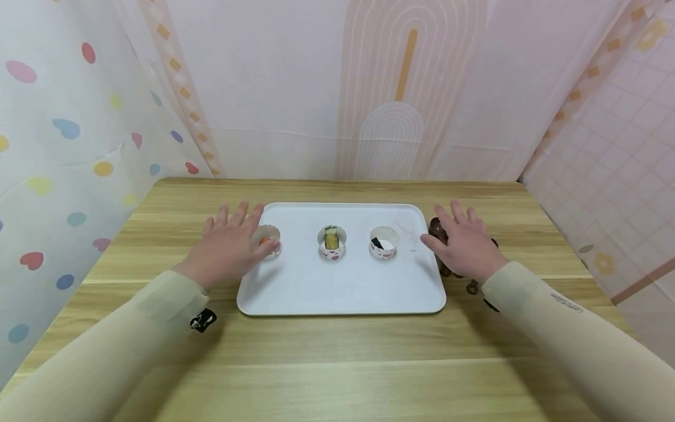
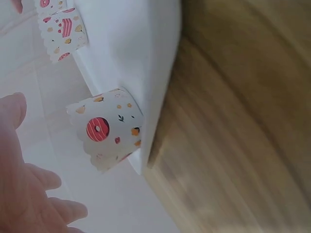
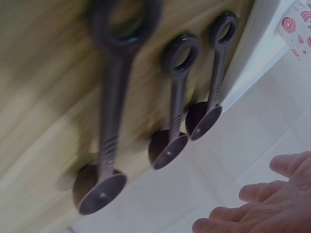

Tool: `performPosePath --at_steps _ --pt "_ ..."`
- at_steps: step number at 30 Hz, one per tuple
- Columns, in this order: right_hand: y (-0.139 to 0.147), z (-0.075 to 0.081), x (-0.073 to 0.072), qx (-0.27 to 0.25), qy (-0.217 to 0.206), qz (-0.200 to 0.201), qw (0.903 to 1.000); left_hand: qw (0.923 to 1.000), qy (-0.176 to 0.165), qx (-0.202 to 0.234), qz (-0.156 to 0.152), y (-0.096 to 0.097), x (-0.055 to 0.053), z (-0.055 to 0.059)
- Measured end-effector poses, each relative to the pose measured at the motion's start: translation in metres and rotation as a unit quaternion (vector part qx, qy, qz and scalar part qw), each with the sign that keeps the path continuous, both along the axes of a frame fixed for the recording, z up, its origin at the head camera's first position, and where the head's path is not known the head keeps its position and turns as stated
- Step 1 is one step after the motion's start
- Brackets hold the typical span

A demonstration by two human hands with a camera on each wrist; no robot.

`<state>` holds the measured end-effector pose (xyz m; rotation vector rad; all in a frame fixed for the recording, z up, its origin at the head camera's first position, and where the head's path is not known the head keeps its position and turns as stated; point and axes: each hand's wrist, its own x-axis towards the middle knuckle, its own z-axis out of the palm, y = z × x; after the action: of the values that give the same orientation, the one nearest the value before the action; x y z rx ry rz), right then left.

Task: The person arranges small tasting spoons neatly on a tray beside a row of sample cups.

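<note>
Above spoons; right hand hovers

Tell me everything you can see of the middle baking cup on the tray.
The middle baking cup is white with reddish print and a scalloped rim, and looks like paper. It stands upright, open-topped, on the white tray, between the left cup and right cup. Inside sits a yellowish piece with a green end, possibly a miniature pineapple. Neither the left hand nor the right hand touches it.
</note>
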<state>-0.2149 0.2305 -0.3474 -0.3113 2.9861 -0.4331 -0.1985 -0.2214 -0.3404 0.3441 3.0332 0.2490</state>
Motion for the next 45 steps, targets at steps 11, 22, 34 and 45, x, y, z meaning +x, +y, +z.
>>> performPosePath --at_steps 11,22,34,45 --pt "0.033 0.002 0.017 -0.018 0.0 0.001 0.9998 0.9999 -0.015 0.003 -0.008 -0.018 0.018 -0.006" --pt "0.051 0.001 0.035 0.007 0.021 -0.011 0.9997 0.9993 -0.028 -0.009 -0.022 -0.032 0.035 -0.009" --pt "0.06 -0.006 0.043 0.023 -0.018 -0.028 0.9992 0.9983 -0.042 -0.019 -0.034 -0.04 0.046 -0.02" --pt "0.06 -0.012 0.045 0.034 -0.044 -0.041 0.9976 0.996 -0.06 -0.028 -0.06 -0.04 0.049 -0.024"
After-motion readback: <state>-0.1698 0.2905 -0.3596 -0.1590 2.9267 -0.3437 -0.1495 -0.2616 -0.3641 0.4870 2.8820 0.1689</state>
